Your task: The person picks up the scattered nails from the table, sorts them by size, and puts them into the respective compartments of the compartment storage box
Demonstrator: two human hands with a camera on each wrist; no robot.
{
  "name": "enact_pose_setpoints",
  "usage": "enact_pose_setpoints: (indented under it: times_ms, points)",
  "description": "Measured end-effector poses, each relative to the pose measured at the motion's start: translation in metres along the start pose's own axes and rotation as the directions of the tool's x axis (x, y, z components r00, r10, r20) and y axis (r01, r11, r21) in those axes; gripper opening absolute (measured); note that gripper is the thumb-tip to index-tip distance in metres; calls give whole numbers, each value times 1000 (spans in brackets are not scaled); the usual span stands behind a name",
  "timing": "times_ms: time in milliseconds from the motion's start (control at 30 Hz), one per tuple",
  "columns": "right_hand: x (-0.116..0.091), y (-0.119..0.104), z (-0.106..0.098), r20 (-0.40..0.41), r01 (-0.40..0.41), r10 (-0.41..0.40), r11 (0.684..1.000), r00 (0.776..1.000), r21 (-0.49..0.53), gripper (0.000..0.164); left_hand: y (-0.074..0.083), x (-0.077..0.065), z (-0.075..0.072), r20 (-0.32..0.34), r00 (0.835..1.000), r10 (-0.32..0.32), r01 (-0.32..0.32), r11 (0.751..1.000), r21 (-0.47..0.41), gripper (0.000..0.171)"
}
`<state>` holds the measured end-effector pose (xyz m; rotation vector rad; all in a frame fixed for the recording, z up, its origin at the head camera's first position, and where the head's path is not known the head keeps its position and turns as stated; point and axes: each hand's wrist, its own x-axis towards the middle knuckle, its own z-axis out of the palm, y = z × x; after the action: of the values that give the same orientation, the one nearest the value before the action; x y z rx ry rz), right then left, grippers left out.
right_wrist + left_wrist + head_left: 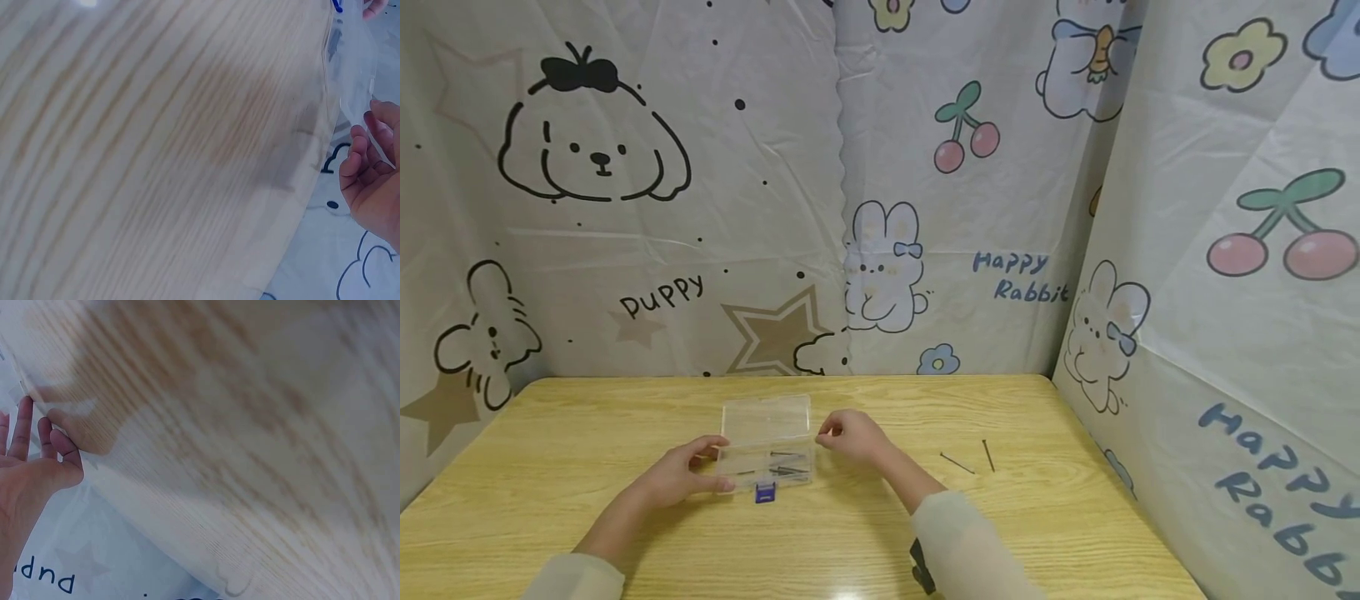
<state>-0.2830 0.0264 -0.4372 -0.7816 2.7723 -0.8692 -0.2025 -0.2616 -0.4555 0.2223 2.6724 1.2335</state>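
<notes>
A clear plastic box (743, 458) with compartments lies on the table, its lid (766, 418) raised at the back and a blue latch (765, 493) at the front. Several thin metal fasteners (788, 472), screws or nails, lie inside. My left hand (676, 473) grips the box's left side, thumb at the front corner and fingers farther back. Beside the right edge, near the hinge, is my right hand (856, 437) with curled fingers; whether it pinches anything cannot be made out. In the right wrist view, the right hand (375, 178) is close to the transparent box (356, 75).
To the right on the wooden table (685, 558) lie two loose fasteners, one slanted (957, 463) and one darker (988, 456). A black object (921, 567) shows by the right sleeve. Printed curtains (760, 208) stand behind and at both sides.
</notes>
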Motion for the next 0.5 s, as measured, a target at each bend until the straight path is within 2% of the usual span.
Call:
enact_pose_setpoints:
  times_ms: [500]
  points:
    - [-22, 32, -31, -34, -26, 25, 999, 999, -29, 16, -2, 0, 1, -8, 1000, 11, -11, 1000, 13, 74]
